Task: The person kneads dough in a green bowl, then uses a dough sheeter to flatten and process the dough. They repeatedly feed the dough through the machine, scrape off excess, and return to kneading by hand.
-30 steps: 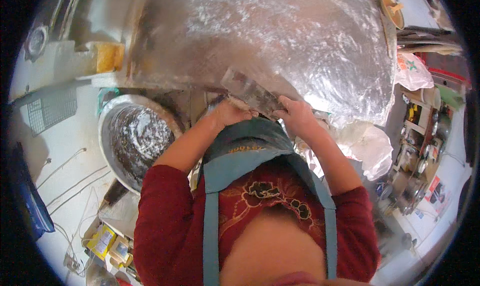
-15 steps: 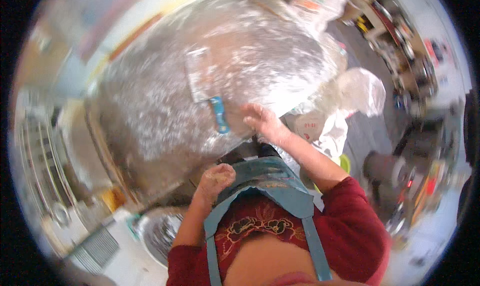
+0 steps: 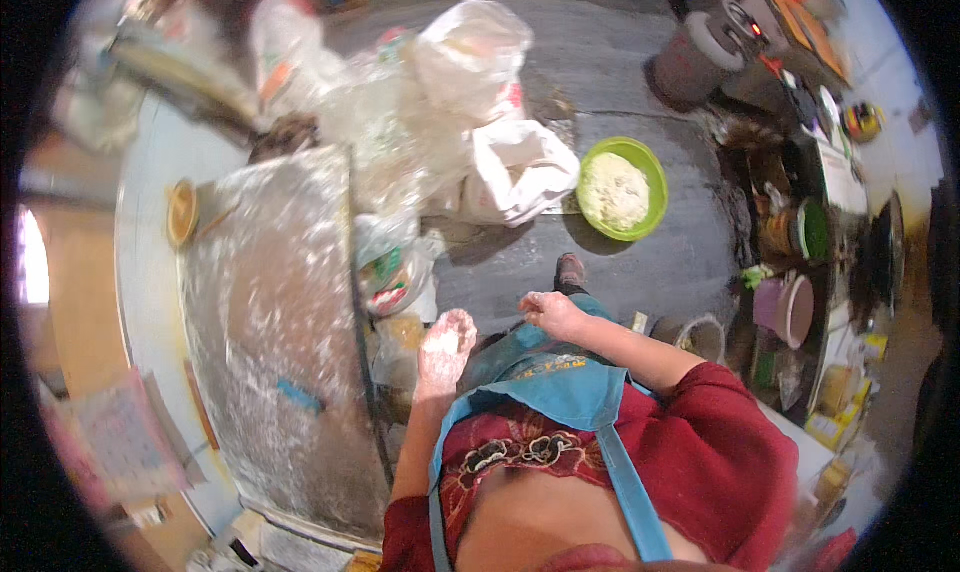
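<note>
My left hand (image 3: 447, 347), coated in white powder, hovers beside the table's right edge, in front of my apron. Its fingers curl inward around a pale patch that may be dough or flour. My right hand (image 3: 552, 315) is in front of my right thigh, powdery at the fingertips, with fingers loosely bent and apart and nothing visible in them. On the floor ahead stands a lime-green bowl (image 3: 657, 187) holding a lumpy white mass (image 3: 613, 189). A blue handle (image 3: 300, 395) lies on the flour-dusted table (image 3: 270, 302); its blade cannot be made out now.
An open white sack (image 3: 505, 187) and crumpled clear plastic (image 3: 400, 142) lie between the table and the green bowl. A round dish (image 3: 183, 212) is at the table's far left corner. To the right are a metal pot (image 3: 700, 337), a pink-purple bucket (image 3: 793, 310) and a dark cylinder (image 3: 688, 67).
My body and view have turned right, from facing the table to facing the floor and green bowl. My right hand has left the area over the table, its spread fingers now bent.
</note>
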Motion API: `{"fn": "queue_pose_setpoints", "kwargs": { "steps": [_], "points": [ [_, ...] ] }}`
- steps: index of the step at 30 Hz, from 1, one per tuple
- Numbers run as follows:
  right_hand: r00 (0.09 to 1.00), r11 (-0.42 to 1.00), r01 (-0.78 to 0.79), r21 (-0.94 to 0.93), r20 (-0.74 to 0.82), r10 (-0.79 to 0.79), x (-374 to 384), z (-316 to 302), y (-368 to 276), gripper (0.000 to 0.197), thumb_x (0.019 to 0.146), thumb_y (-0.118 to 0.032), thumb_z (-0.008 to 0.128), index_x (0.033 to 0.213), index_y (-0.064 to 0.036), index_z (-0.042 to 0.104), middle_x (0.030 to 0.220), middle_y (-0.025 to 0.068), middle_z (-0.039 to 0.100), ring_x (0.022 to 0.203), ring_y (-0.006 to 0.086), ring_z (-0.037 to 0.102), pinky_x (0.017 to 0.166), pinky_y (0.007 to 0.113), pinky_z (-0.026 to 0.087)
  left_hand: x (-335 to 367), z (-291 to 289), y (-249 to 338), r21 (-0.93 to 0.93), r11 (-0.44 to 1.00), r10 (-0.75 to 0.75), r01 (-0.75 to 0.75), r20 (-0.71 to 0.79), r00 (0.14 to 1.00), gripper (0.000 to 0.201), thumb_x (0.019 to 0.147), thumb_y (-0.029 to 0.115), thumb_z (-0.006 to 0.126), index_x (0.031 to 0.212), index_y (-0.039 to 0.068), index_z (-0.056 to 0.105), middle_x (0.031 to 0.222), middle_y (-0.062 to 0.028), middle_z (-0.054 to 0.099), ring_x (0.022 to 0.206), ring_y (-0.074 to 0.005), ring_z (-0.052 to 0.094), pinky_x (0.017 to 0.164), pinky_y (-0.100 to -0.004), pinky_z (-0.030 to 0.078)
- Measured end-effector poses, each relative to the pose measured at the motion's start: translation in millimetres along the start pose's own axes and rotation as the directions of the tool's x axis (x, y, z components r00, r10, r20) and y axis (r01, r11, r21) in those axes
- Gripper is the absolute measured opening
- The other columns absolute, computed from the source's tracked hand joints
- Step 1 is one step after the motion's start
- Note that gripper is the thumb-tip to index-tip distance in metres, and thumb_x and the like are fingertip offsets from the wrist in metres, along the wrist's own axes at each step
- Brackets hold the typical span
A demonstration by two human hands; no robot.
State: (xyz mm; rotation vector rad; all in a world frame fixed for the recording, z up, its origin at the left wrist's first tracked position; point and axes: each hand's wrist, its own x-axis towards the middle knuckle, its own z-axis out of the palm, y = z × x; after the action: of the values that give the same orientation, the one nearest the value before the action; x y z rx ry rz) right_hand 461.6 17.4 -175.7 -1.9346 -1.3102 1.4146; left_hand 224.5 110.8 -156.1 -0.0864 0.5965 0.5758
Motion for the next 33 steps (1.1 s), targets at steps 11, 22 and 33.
{"fn": "queue_pose_setpoints", "kwargs": {
  "steps": [11, 22, 33],
  "points": [
    [0.853, 0.951, -0.22, 0.219, -0.43, 0.296, -74.6, -202.5, 170.7, 0.026, 0.08, -0.014, 0.059, 0.103, -0.0016, 0.061, 0.096, 0.018, 0.064, 0.09, 0.0297, 0.063, 0.081, 0.037, 0.048, 300.6, 185.3, -227.7, 0.658, 0.693, -0.409, 0.294, 0.023, 0.912, 0.054, 0.095, 0.038, 0.04, 0.13, -0.003, 0.038, 0.132, -0.0243, 0.043, 0.121, -0.0373, 0.044, 0.099, -0.0482, 0.037],
    [0.722, 0.667, 0.407, 0.624, -0.667, 0.183, 3.0, -246.0, 161.9, 0.035, 0.089, -0.015, 0.051, 0.122, -0.0051, 0.056, 0.127, 0.0078, 0.053, 0.119, 0.0213, 0.045, 0.102, 0.033, 0.032, 429.1, 166.6, -312.1, 0.096, 0.884, -0.449, 0.457, -0.097, 0.888, 0.061, 0.096, 0.05, 0.025, 0.141, 0.009, 0.026, 0.146, -0.0186, 0.023, 0.134, -0.0353, 0.023, 0.108, -0.0497, 0.021],
    [0.626, -0.155, 0.499, 0.852, -0.231, 0.745, 91.5, -295.1, 335.7, 0.036, 0.096, -0.028, 0.043, 0.115, 0.0015, 0.051, 0.103, 0.0121, 0.059, 0.094, 0.0224, 0.056, 0.087, 0.034, 0.045, 450.8, 212.2, -375.4, 0.705, 0.67, -0.323, 0.234, -0.007, 0.946, 0.046, 0.098, 0.021, 0.031, 0.134, -0.006, 0.033, 0.139, -0.0165, 0.038, 0.129, -0.023, 0.034, 0.11, -0.0332, 0.022]
  ]
}}
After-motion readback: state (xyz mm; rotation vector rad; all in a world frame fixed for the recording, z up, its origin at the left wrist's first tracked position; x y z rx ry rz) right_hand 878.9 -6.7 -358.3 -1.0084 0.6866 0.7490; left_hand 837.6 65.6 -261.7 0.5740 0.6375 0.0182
